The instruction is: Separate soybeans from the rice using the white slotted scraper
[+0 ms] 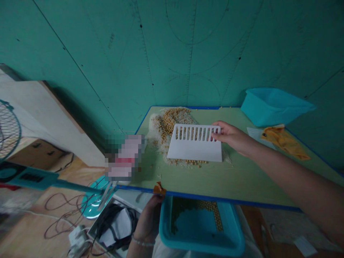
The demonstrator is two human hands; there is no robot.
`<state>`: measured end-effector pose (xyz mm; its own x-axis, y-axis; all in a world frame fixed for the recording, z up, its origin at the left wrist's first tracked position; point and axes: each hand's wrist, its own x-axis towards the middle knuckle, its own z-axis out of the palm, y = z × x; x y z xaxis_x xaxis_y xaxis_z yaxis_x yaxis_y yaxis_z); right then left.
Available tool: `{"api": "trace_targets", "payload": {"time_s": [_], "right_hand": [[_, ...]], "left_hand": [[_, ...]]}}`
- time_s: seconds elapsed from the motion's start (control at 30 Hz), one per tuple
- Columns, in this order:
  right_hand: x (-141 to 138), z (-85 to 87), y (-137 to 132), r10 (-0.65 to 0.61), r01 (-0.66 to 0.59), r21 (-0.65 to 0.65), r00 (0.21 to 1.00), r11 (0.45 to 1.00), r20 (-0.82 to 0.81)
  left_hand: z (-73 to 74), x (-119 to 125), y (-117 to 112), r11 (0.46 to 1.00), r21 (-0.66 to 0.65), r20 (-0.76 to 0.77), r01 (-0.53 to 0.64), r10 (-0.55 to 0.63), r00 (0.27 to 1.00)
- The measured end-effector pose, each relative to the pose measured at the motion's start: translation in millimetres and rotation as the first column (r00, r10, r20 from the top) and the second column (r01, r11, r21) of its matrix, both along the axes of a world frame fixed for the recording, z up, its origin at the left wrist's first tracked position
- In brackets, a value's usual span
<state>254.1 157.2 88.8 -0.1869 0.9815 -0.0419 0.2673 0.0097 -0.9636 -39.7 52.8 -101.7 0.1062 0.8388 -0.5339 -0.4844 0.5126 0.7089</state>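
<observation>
My right hand (pixel 227 136) grips the top right corner of a white slotted plastic board (pixel 195 152), thumb in front and fingers partly behind. The board stands tilted over a spread pile of soybeans (pixel 172 120) mixed with white rice-like grains (pixel 154 125), hiding part of it. Some beans and grains show along its lower edge. Below the table's front edge, a blue tub (pixel 201 243) rests at my lap with soybeans (pixel 217 216) inside. My left hand (pixel 154 204) is closed at the tub's left rim, its fingers mostly hidden in shadow.
On the green table (pixel 242 186) stand a blue bin (pixel 274 107) and a yellow cloth (pixel 287 141) at right. A blurred-out phone-like object (pixel 126 157) is at the left edge. Leftward are a fan (pixel 9 130), cables (pixel 60 211) and a box of cords (pixel 118 222).
</observation>
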Motion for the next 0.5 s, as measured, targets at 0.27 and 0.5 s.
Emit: {"api": "trace_targets", "payload": {"time_s": [0.27, 0.5], "right_hand": [[2.4, -3.9, -7.9, 0.037, -0.038, -0.038, 0.999, 0.999, -0.022], [1.2, -2.3, -15.9, 0.054, -0.056, -0.072, 0.998, 0.996, -0.04]], "left_hand": [[1.9, 8.9, -10.2, 1.0, -0.006, -0.009, -0.03, 0.03, 1.0], [11.7, 11.8, -1.0, 1.0, -0.019, -0.023, -0.02, 0.02, 1.0]]}}
